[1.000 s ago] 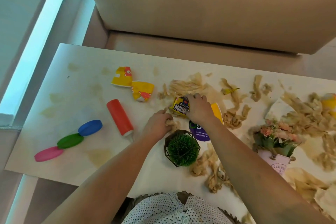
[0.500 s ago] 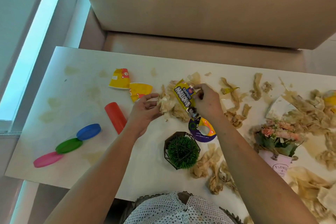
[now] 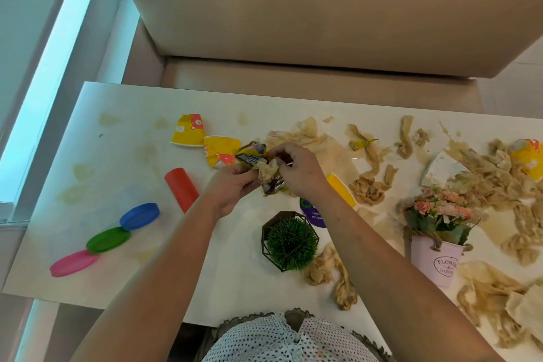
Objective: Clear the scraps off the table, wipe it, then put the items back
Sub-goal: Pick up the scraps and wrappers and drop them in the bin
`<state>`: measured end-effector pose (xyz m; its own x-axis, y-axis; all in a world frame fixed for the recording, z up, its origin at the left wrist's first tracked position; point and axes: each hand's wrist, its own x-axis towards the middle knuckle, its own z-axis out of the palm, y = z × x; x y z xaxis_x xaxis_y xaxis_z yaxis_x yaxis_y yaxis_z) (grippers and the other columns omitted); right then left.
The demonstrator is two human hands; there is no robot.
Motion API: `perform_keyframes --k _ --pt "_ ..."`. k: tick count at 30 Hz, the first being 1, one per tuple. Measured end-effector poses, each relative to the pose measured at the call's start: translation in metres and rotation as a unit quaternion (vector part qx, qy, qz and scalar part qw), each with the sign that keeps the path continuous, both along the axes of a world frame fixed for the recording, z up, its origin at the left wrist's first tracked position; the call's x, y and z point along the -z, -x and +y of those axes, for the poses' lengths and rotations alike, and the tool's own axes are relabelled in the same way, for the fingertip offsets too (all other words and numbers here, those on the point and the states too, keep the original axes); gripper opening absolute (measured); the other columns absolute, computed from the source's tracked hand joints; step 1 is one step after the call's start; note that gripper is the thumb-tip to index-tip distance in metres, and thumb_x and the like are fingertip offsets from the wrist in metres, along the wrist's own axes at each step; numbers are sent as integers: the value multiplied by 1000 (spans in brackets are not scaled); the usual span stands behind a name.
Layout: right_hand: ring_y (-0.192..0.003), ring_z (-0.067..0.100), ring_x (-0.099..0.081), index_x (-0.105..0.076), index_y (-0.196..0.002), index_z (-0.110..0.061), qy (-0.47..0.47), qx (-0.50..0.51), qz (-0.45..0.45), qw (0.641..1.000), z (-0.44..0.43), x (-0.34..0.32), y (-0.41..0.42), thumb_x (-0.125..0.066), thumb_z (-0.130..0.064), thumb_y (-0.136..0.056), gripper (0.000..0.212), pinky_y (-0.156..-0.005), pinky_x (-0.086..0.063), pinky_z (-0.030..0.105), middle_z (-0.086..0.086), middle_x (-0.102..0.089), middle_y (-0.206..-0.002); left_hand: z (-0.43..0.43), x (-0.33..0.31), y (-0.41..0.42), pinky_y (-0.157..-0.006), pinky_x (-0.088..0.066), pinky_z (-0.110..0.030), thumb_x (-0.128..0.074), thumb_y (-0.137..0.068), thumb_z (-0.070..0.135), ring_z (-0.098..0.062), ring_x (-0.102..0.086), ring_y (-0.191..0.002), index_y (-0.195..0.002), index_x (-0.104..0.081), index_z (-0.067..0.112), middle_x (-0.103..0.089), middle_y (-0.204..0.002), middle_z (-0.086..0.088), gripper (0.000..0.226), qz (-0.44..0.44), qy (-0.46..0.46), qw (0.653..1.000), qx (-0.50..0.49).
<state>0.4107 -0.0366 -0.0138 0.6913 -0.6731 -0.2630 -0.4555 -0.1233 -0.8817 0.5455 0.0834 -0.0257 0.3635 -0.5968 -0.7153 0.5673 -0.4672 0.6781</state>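
Stained brown tissue scraps (image 3: 368, 189) litter the table's (image 3: 117, 161) right half; a crumpled wrapper (image 3: 249, 157) and tissue wad (image 3: 268, 171) are held above its middle. Torn yellow cup pieces (image 3: 188, 134) lie toward the far edge.

red tube (image 3: 181, 189), blue lid (image 3: 140, 216), green lid (image 3: 108, 239), pink lid (image 3: 73, 263)

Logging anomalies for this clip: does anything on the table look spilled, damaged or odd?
Yes. Stained brown tissue scraps litter the table's right half, two crushed yellow cups lie left of the held snack wrapper, and tan stains blotch the left side.
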Motion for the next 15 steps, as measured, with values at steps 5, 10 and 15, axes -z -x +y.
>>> perform_keyframes --k 5,10,15 --pt "-91 7 -63 -71 -114 -26 -38 41 -31 998 -19 8 -7 -58 -9 -99 26 -82 -54 27 -8 -66 -105 13 2 -9 -76 -59 -18 -65 -97 1 -9 -68 -83 -102 -69 6 -73 -98 -7 8 -27 -26 998 -57" --pt "-129 35 -38 -48 -147 -24 124 37 195 972 -68 40 -26 -54 -11 -95 54 -102 -43 39 12 -39 -142 25 -2 -14 -80 -56 -20 -63 -99 3 -1 -69 -73 -105 -69 8 -75 -89 1 9 -23 -21 993 -112" --pt "-136 42 -25 -36 -152 -39 186 -106 358 909 -76 67 -44 -57 -26 -94 63 -107 -36 52 16 -24 -153 28 -6 -8 -86 -56 -23 -63 -99 3 -1 -70 -72 -102 -70 7 -77 -84 2 9 -14 -22 992 -121"
